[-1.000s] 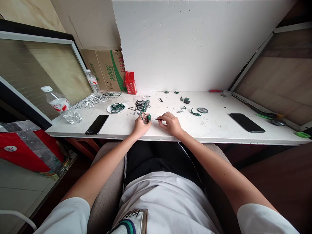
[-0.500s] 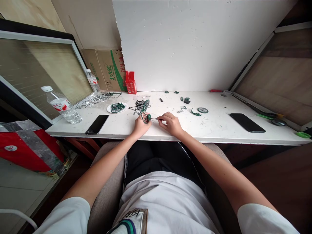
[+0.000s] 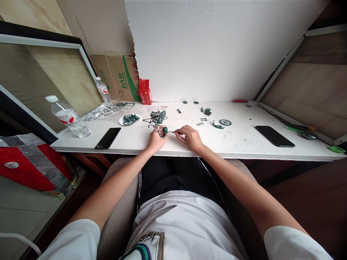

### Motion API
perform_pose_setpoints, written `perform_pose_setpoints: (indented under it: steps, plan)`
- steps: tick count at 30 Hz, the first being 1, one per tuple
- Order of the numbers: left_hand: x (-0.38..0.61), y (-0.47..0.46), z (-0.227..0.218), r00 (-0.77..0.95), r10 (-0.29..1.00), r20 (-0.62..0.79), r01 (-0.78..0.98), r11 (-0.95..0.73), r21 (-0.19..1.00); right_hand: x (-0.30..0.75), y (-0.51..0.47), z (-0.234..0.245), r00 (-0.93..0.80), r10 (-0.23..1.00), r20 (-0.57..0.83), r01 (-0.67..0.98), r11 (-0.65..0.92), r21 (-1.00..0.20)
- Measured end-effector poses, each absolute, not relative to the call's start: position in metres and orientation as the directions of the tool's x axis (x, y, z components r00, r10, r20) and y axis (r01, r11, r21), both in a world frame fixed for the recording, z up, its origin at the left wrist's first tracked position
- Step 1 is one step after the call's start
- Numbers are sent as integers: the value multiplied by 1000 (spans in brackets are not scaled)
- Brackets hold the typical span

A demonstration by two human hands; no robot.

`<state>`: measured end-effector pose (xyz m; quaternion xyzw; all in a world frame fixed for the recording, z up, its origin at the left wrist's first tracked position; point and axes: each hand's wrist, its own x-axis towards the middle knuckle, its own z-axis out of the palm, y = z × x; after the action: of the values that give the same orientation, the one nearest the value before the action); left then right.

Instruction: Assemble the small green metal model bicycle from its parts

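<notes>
My left hand (image 3: 156, 141) is closed around a dark green miniature bicycle-like model (image 3: 165, 130) with thin frame bars, low over the white table. Its fingers hide part of the model. Pinched between the fingertips of my right hand (image 3: 192, 139) is a thin dark tool (image 3: 172, 131), its slim tip pointing left and reaching the model's green part; whether they touch I cannot tell. Just beyond my left hand a spoked wheel (image 3: 162, 116) and dark frame pieces stand close to the held model, and I cannot tell if they are joined.
A white plate (image 3: 138, 121) with green parts sits left, near a phone (image 3: 108, 138) and a water bottle (image 3: 71, 117). Several small green pieces and a loose spoked wheel (image 3: 225, 122) lie to the right, with another black phone (image 3: 274, 136) farther over. A red box (image 3: 145, 96) stands behind.
</notes>
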<state>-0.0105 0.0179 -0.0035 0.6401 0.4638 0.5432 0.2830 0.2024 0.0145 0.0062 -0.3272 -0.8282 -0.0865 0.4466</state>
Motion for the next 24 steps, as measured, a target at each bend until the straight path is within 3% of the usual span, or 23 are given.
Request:
perform_pose_setpoints:
  steps: [14, 24]
  plan:
    - [-10, 17, -5, -12, 895, 445, 327, -417, 848, 203, 12, 8, -388, 571, 723, 692, 699, -181]
    - [-10, 17, -6, 10, 884, 468, 379, -436, 816, 204, 12, 12, -456, 696, 555, 732, 648, -210]
